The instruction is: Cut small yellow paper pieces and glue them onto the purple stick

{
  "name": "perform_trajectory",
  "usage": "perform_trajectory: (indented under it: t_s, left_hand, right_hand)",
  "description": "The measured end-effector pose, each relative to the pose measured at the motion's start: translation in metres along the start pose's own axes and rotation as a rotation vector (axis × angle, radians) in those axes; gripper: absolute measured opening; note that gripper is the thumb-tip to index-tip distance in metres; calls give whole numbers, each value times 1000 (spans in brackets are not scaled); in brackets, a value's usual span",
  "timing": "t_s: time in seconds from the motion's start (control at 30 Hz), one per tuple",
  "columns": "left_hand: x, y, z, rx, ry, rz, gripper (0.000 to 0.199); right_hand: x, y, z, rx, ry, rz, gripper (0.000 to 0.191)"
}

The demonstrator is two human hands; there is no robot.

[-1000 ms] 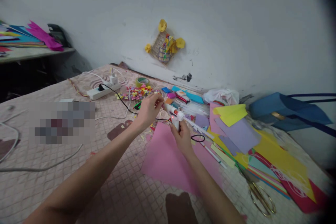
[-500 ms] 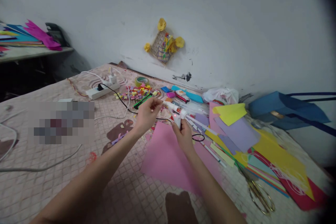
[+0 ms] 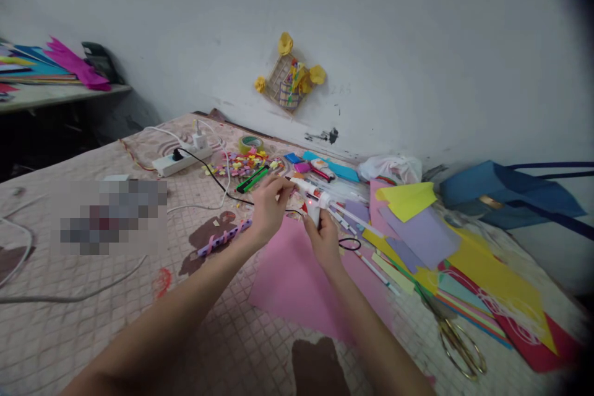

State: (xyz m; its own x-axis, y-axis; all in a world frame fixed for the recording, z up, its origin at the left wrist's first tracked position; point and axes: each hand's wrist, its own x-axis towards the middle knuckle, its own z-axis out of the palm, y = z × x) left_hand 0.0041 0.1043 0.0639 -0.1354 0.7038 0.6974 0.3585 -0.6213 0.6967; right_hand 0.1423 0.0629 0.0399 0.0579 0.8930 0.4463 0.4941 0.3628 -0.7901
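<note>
My right hand (image 3: 323, 240) is wrapped round the handle of a white hot glue gun (image 3: 314, 213), whose small red light glows. A glue stick (image 3: 356, 220) sticks out of its back end, and the nozzle points left. At that nozzle, my left hand (image 3: 270, 205) is closed with thumb and fingers pinched together; what they hold, if anything, is too small to make out. Beneath both hands lies a pink paper sheet (image 3: 297, 284). A purple paper roll (image 3: 225, 238) with pink strips round it rests left of my left wrist.
Behind my hands are a green cutter (image 3: 253, 179), small paper flowers (image 3: 236, 164) and a tape roll (image 3: 251, 144). A power strip (image 3: 182, 161) with cables stands at the back left. Coloured papers (image 3: 420, 232), gold-handled scissors (image 3: 459, 346) and a blue bag (image 3: 505, 198) are at right.
My left hand has shifted slightly right along the nozzle, and its forearm has swung right, so more of the purple roll shows. My right hand and the glue gun have hardly moved.
</note>
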Motion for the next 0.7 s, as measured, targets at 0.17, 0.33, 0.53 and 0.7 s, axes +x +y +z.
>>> perform_trajectory:
  t_s: [0.17, 0.33, 0.53, 0.7]
  left_hand:
    - [-3, 2, 2, 37, -32, 94, 16]
    - [-4, -1, 5, 25, -28, 60, 12]
    - [-4, -4, 7, 123, -18, 122, 12]
    - [-5, -3, 11, 186, -18, 164, 16]
  right_hand:
    - [1, 1, -1, 1, 5, -11, 16]
    - [2, 0, -2, 0, 9, -12, 16]
    - [0, -1, 0, 13, 17, -17, 16]
    - [-3, 1, 3, 34, 22, -4, 16]
